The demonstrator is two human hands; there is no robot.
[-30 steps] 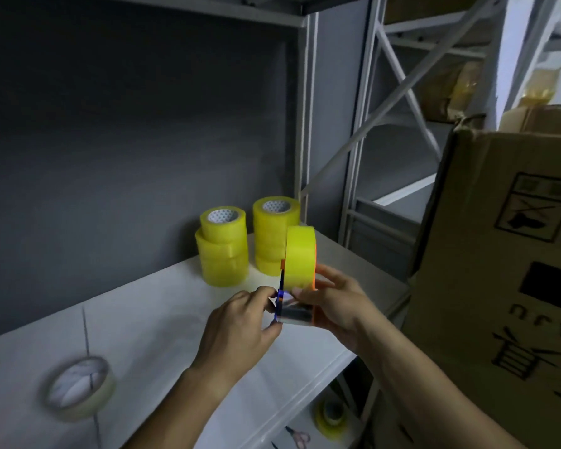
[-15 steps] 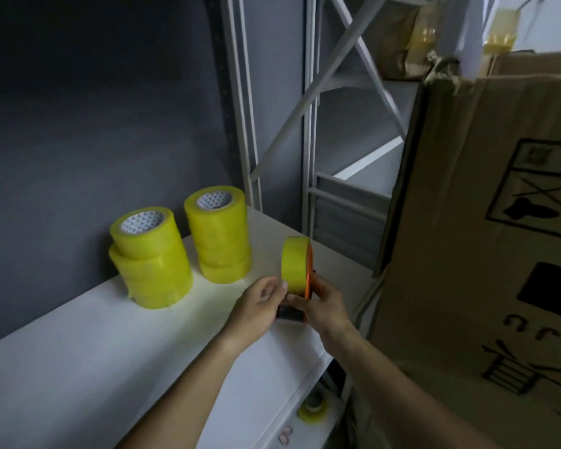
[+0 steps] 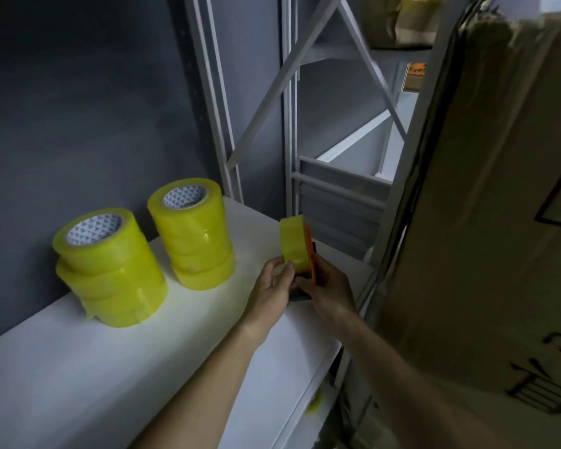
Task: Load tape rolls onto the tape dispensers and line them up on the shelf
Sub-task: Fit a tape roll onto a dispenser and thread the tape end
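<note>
Evidently a loaded tape dispenser [image 3: 310, 257] is being set down on the white shelf [image 3: 78, 367], close to the shelf's right end and just right of the nearer tape stack. An upright yellow roll [image 3: 293, 243] is carried on it, with the orange side plate seen on the roll's right face; the dark base below is mostly hidden by the fingers. The left hand [image 3: 272, 291] is curled against the roll's lower left edge, its thumb pressed to the tape, while the right hand [image 3: 327, 291] is wrapped round the orange plate and the base from the right. With a grip from both sides, the dispenser is probably being steadied and squared up; whether the base already touches the shelf cannot be told.

Two stacks of spare yellow rolls, the left stack [image 3: 110, 270] and the right stack [image 3: 191, 241], are stood flat against the grey back wall, left of the dispenser, presumably as stock kept within reach. A large cardboard box [image 3: 483, 222] is seen to the right of the dispenser, beyond the shelf's grey upright [image 3: 289, 124].
</note>
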